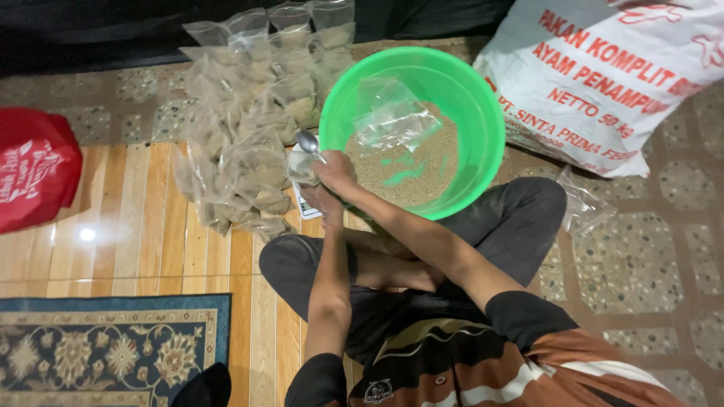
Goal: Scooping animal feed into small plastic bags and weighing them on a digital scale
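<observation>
**Filling Little Bags From the Green Bowl**

I sit cross-legged on the floor (151, 226), which is shiny wood planks on one side and pebbly tiles on the other. A big white sack (603, 83) with red letters lies at the far right, just beside my bowl. A dark rug (105, 350) with flowers on it lies by my left knee, and a red bag (34, 169) sits far off on the left.

The green bowl (483, 113) is round and wide, and it sits right in front of my legs. It has tan grain (415, 162) in the bottom, with some green showing through. One empty clear bag (392, 120) lies inside it on the grain.

Left of the bowl is a pile of filled bags (249, 128), all clear and lumpy with grain, touching each other.

My right hand (335, 169) is at the near left rim of the bowl. Its fingers are closed around a metal spoon (309, 143), and the spoon's round end points up and away from me. My left hand (324, 202) is just below it, touching a small clear bag (300, 167) that rests on a little white scale (308, 207). I cannot tell if those fingers are pinching the bag or only resting there.
</observation>
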